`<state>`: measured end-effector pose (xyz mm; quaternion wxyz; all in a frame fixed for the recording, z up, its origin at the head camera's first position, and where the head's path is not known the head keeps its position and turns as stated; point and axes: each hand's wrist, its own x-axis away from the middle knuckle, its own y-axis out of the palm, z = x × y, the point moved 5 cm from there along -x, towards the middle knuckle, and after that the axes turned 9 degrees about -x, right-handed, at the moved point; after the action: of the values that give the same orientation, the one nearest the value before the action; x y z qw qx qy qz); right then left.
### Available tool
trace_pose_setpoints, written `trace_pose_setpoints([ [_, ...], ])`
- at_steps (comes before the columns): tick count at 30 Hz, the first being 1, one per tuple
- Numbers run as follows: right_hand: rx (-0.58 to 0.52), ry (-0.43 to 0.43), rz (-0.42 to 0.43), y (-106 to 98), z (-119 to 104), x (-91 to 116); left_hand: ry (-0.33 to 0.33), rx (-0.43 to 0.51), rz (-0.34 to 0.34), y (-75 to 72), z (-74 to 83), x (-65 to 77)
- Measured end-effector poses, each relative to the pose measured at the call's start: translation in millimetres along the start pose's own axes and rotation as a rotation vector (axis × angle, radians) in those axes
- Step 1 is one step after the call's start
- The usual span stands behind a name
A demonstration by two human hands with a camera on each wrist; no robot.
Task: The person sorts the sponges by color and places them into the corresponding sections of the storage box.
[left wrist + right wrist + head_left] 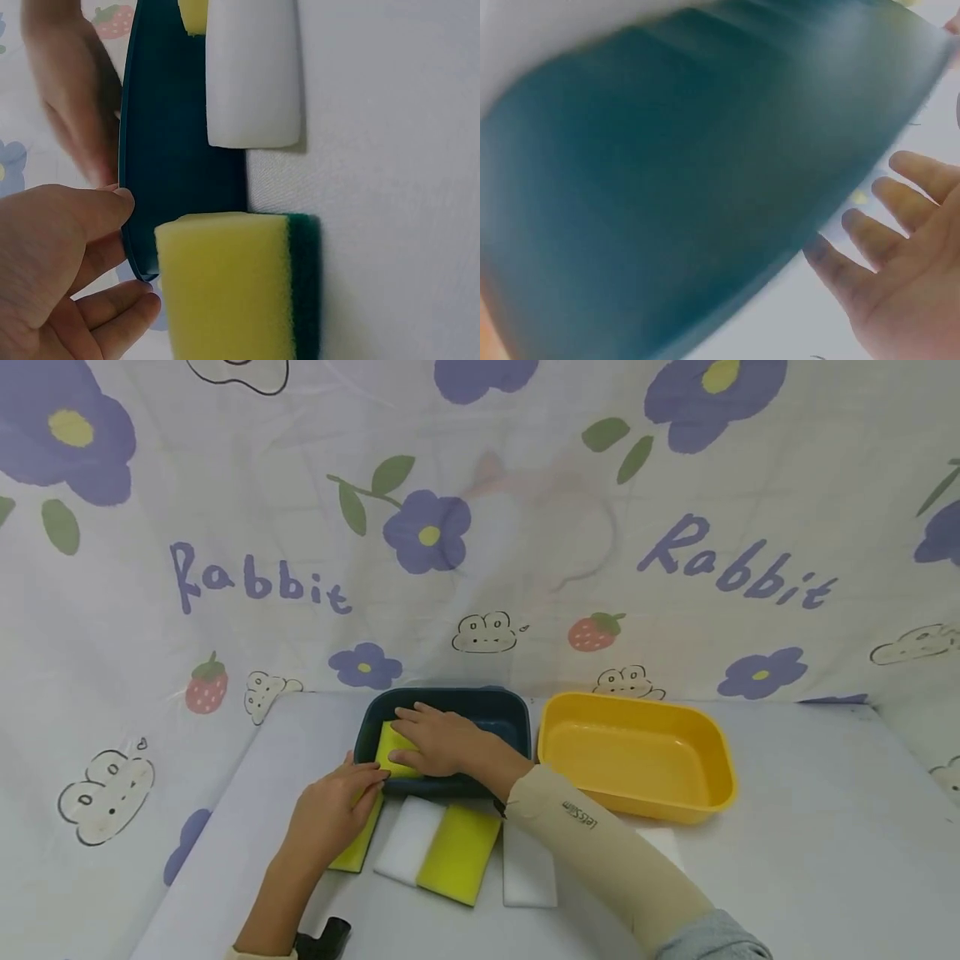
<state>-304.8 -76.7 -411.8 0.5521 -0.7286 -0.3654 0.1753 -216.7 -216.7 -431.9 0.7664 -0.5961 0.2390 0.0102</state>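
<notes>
A dark teal plastic basin (491, 714) stands at the back of the table with a yellow sponge (388, 745) in its left end. At its front left corner, my left hand (330, 810) pinches the rim between thumb and fingers, clearly seen in the left wrist view. My right hand (446, 745) reaches into the basin, fingers straight and spread over the yellow sponge and covering part of it. Below the left hand, a second yellow sponge (225, 292) with a dark green scouring side stands close against the basin's front.
In front of the basin lie a white sponge (408, 839), a yellow sponge (461, 856) overlapping it, and another white sponge (528, 868). One more white piece (663, 842) shows partly behind the right sleeve. A yellow basin (637, 760) stands to the right; a printed curtain (525, 552) hangs behind.
</notes>
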Motion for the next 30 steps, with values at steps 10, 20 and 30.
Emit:
trace_pose_setpoints([
  [10, 0.226, -0.503, 0.474, -6.5, -36.1, 62.4, 0.031, 0.01, 0.062, -1.7, -1.9, 2.5],
  [20, 0.256, -0.785, 0.429, 37.5, -61.3, 97.0, -0.008, 0.007, 0.018, -1.2, -2.3, 2.4],
  [30, 0.286, -0.681, 0.259, 54.7, -72.0, 80.3, -0.021, 0.027, -0.042, -3.4, -3.4, -1.8],
])
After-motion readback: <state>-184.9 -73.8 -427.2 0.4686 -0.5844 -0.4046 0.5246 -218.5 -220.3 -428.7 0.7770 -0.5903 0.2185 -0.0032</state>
